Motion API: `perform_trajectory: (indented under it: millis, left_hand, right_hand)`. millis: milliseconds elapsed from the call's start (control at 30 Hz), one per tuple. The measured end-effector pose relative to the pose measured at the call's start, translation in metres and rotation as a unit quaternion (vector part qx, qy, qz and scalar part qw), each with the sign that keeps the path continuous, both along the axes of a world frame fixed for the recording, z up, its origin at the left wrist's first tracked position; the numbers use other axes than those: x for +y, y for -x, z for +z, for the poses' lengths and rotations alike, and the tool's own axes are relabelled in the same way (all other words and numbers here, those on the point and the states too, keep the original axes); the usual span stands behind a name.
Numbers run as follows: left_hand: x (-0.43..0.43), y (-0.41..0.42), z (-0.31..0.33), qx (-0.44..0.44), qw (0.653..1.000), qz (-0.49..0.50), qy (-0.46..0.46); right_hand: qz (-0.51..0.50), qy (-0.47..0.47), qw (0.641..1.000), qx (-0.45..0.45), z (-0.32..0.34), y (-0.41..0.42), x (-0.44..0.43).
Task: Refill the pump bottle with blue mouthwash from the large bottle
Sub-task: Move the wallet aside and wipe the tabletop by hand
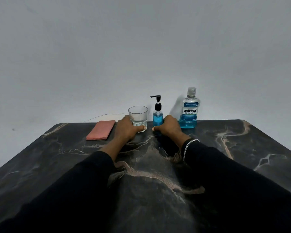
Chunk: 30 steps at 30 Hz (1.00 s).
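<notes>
Your left grip (125, 127) curls round the glass (139, 115), your right grip (169, 126) curls round the pump bottle (157, 115) mid-frame on the worktop (242, 157), large bottle (189, 111) capped, upright, just right of it.

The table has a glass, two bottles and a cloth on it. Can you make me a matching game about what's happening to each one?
Things:
1. glass
2. pump bottle
3. large bottle
4. pink cloth

What's happening:
A. lies folded flat, furthest left
B. gripped by the right hand
C. stands untouched, cap on
D. gripped by the left hand

Pairs: 1-D, 2-B, 3-C, 4-A
</notes>
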<state>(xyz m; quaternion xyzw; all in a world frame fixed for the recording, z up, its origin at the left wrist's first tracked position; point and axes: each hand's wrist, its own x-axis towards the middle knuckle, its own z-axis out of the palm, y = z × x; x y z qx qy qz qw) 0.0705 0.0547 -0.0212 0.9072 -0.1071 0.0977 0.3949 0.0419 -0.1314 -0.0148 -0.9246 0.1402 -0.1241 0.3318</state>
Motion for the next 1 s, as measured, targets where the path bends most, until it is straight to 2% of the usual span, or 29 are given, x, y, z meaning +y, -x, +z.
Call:
perform_trajectory:
  millis: [367, 533, 633, 733, 833, 1000]
  left_hand:
    - [-0.006, -0.016, -0.001, 0.011, 1.0, 0.006, -0.005]
    - [0.001, -0.004, 0.002, 0.047, 0.999, 0.001, 0.012]
    - [0.014, 0.012, 0.008, 0.002, 1.0, 0.012, -0.012]
    - [0.039, 0.035, 0.017, -0.056, 0.998, 0.004, -0.023]
    - [0.068, 0.067, 0.022, -0.08, 0.996, -0.011, -0.023]
    - [0.114, 0.114, 0.019, -0.091, 0.996, 0.001, -0.025]
  right_hand:
    - [-0.047, 0.026, 0.998, 0.03, 0.001, -0.017, 0.0]
    - [-0.012, 0.033, 0.999, 0.039, 0.001, -0.007, -0.005]
    - [0.023, 0.037, 0.998, 0.044, 0.01, 0.007, -0.005]
    - [0.039, 0.037, 0.999, -0.012, 0.021, 0.026, 0.005]
    - [0.097, 0.036, 0.992, -0.076, 0.035, 0.048, 0.033]
    - [0.161, 0.032, 0.981, -0.106, 0.043, 0.053, 0.1]
